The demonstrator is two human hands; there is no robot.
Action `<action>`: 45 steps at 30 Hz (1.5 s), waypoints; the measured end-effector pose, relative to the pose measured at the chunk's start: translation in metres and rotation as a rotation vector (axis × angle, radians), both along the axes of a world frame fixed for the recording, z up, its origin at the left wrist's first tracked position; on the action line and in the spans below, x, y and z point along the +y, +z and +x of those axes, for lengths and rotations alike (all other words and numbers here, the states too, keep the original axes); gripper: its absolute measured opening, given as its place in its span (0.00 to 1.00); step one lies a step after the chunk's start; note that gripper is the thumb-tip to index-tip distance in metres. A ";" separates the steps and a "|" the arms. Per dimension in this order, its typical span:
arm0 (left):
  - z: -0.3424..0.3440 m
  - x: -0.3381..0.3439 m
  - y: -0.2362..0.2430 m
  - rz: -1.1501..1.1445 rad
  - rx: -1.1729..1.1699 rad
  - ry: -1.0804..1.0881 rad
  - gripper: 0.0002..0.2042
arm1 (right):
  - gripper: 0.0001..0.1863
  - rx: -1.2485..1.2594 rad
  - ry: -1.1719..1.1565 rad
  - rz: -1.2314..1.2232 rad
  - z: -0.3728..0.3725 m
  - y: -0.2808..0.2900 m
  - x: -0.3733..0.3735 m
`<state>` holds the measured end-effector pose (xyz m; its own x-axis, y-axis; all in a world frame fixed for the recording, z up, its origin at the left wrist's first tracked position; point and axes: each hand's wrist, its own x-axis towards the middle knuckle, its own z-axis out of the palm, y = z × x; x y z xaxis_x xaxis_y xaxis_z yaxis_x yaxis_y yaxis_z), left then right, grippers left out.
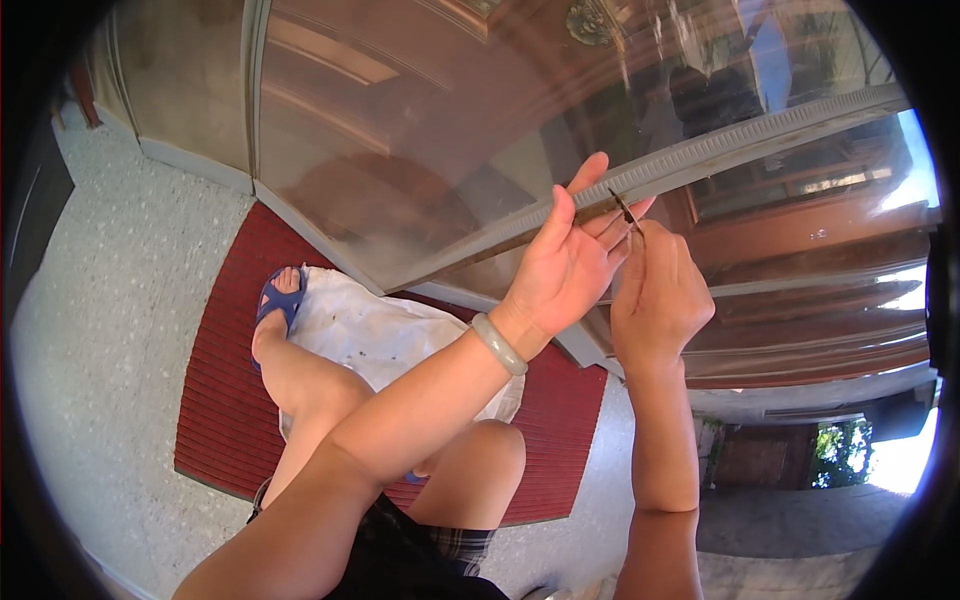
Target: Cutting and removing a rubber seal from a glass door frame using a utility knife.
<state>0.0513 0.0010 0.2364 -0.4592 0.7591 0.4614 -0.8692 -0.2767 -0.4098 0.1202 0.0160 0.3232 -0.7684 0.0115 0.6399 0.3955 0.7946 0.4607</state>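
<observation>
The right hand (663,290) has its fingers closed in a pinch on one end of a thin dark tool (624,209), its exact kind too small to tell. The tool is just beyond the right fingertips, between the two hands and in front of the grey metal edge strip (740,145) of a glass door (440,120). Its long axis slants from the right fingers toward the far left, and its free tip points that way, at the strip; whether the tip touches the metal I cannot tell.

The left hand (560,272) is apart from the tool's gripped end, palm turned up, thumb raised and fingers spread toward the strip, just beside the right hand. Whether those fingertips touch the strip or the tool is unclear. A pale, smooth bangle (500,345) circles the left wrist.

On the near side of the door, a white cloth (385,335) lies rumpled over a red ribbed mat (225,385), with a few small dark specks on it. The left foot, in a blue sandal (288,297), is at the cloth's left edge. Speckled pale flooring (110,290) spreads to the left of the mat. Green leaves (838,455) show at the right.
</observation>
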 end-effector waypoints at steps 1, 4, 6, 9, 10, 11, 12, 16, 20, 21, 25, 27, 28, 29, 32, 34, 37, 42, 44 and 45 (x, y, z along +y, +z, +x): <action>0.000 0.001 -0.001 0.007 0.004 0.002 0.25 | 0.07 0.004 0.002 0.007 -0.001 0.005 0.001; 0.000 0.002 -0.003 0.051 0.017 0.022 0.24 | 0.05 0.095 0.041 -0.017 -0.001 0.029 0.006; -0.001 0.002 -0.003 0.037 0.016 0.023 0.24 | 0.04 0.179 0.078 -0.021 -0.003 0.044 0.011; 0.001 0.003 -0.004 0.039 0.013 0.010 0.24 | 0.03 0.183 0.034 0.010 -0.006 0.058 0.011; 0.001 0.003 -0.004 0.047 0.016 0.011 0.24 | 0.03 0.188 0.051 0.005 -0.008 0.061 0.012; 0.001 0.003 -0.005 0.047 0.017 0.013 0.24 | 0.03 0.190 0.052 0.012 -0.008 0.062 0.012; 0.002 0.004 -0.005 0.047 0.017 0.014 0.24 | 0.03 0.167 0.020 0.031 -0.008 0.061 0.012; 0.000 0.003 -0.005 0.058 0.015 0.016 0.24 | 0.03 0.145 -0.024 0.016 -0.009 0.054 0.013; -0.001 0.006 -0.007 0.069 0.010 0.006 0.23 | 0.04 0.016 0.019 -0.050 0.001 0.031 0.005; -0.002 0.005 -0.008 0.074 0.005 -0.006 0.24 | 0.04 -0.004 0.036 -0.126 0.004 0.023 0.002; -0.004 0.004 -0.009 0.068 -0.010 -0.032 0.23 | 0.04 0.064 0.084 -0.289 0.010 0.017 -0.007; -0.004 0.005 -0.013 0.128 -0.020 -0.035 0.25 | 0.04 0.130 0.092 -0.323 0.013 0.017 -0.006; -0.004 0.006 -0.016 0.118 -0.004 -0.041 0.25 | 0.03 0.150 0.092 -0.343 0.014 0.017 -0.005; -0.004 0.008 -0.019 0.186 -0.009 -0.003 0.26 | 0.03 0.172 0.093 -0.364 0.015 0.018 -0.003; -0.003 0.013 -0.029 0.250 -0.020 0.003 0.30 | 0.03 0.238 0.151 -0.341 0.018 0.017 0.005; -0.005 0.010 -0.034 0.237 -0.022 -0.008 0.31 | 0.03 0.306 0.184 -0.387 0.015 0.015 0.007; -0.004 0.008 -0.035 0.190 -0.148 -0.102 0.24 | 0.03 0.324 0.184 -0.413 0.015 0.016 0.010; -0.002 0.012 -0.042 0.104 -0.141 -0.063 0.20 | 0.04 0.261 0.121 -0.437 0.018 0.002 0.007; -0.001 0.014 -0.041 0.089 -0.143 -0.055 0.19 | 0.05 0.238 0.094 -0.434 0.014 0.001 0.005; 0.000 0.016 -0.041 0.062 -0.141 -0.044 0.19 | 0.04 0.215 0.092 -0.418 0.009 0.004 0.003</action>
<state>0.0510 0.0167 0.1953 -0.4896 0.7522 0.4409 -0.8124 -0.2099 -0.5440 0.1293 0.0188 0.3272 -0.6288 0.2396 0.7397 0.3659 0.9306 0.0096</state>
